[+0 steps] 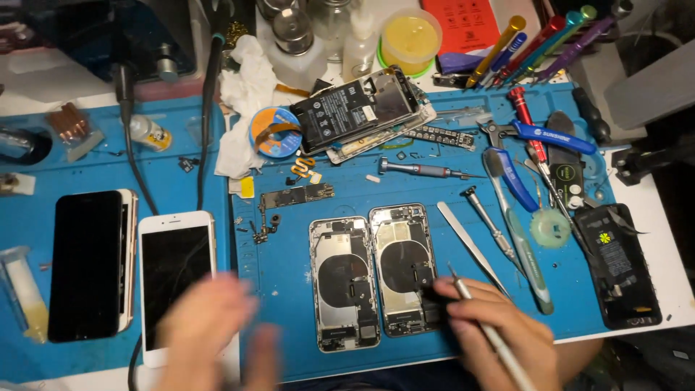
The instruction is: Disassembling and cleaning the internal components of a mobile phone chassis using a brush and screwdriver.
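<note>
Head view: right hand (499, 329) in pen grip, fingers clamped on slim metal tool (483, 326), tip near right opened phone housing (406, 269) on blue mat (289, 347) on worktop.

Judged step: probing housing's lower right; next move wants steady tip placement.

Left hand (210, 333) blurred, fingers spread, empty, over white phone (176, 279).

Tool tip contact unclear; wrists cut off.

The left hand (210, 333) is a motion blur near the front edge of the surface; its fingers cannot be told apart, and it hides the lower part of the white phone (176, 261). The right hand (499, 333) is cut off by the bottom edge, as is the end of the thin tool (485, 326) it grips. Its fingers cover the lower right corner of the right opened phone (407, 268). The small loose parts (260, 230) are too tiny to identify.
</note>
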